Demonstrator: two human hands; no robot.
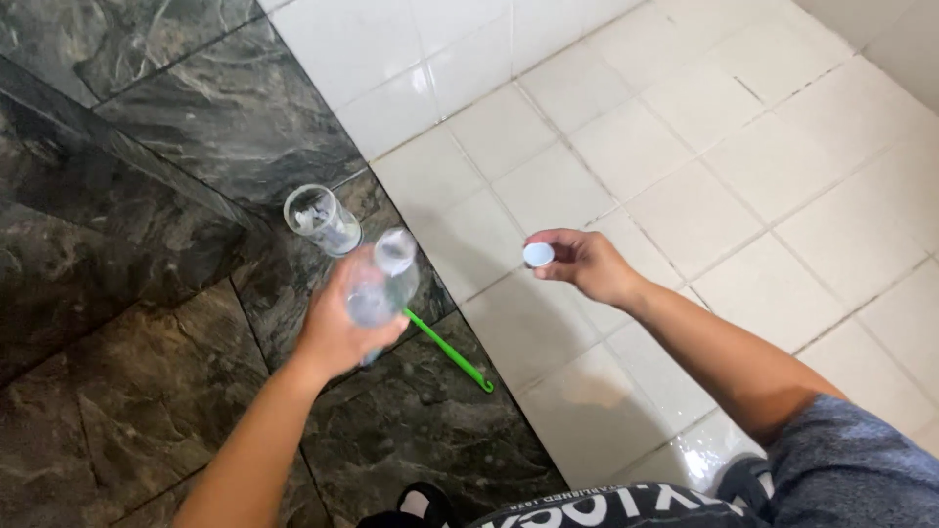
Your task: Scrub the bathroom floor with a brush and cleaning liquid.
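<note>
Left hand [337,328] hides the clear bottle's [377,293] lower part

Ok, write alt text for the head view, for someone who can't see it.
Seen from above, the left hand holds a clear bottle while the right hand pinches its pale cap. A clear cup and a green stick lie below on the dark floor, beside white tiles.

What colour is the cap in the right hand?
Pale blue-white; the cap shows in the head view, pinched by the right hand.
</note>
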